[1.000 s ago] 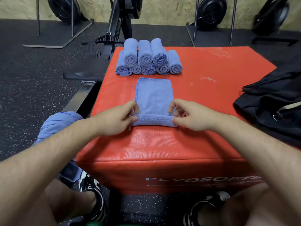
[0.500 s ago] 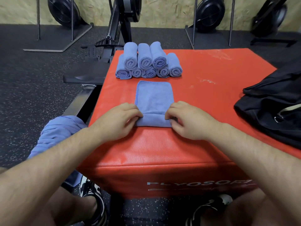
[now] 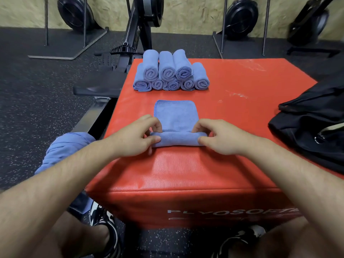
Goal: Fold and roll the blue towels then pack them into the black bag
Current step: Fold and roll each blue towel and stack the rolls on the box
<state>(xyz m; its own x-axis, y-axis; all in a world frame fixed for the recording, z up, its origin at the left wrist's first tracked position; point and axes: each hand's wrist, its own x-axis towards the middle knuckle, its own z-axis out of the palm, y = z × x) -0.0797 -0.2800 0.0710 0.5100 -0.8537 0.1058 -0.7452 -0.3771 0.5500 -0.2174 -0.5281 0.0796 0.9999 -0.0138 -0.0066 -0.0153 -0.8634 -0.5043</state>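
While the left hand (image 3: 136, 135) pinches one end of the half-rolled towel (image 3: 176, 125), the right hand (image 3: 219, 136) pinches the other.

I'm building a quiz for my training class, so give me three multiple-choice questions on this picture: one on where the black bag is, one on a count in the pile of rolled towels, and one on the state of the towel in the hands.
1. Where on the red box does the black bag lie?
A) left side B) right side C) near edge, in the middle

2. How many rolls form the top layer of the stack of rolled towels?
A) two B) five C) three

3. In what state is the towel between the left hand and the right hand?
A) partly rolled B) fully flat C) fully rolled

Answers:
1 B: the bag lies at the right edge of the box's top.
2 C: three rolls rest on the lower row.
3 A: both hands pinch a roll at the near end, and flat cloth lies beyond it.
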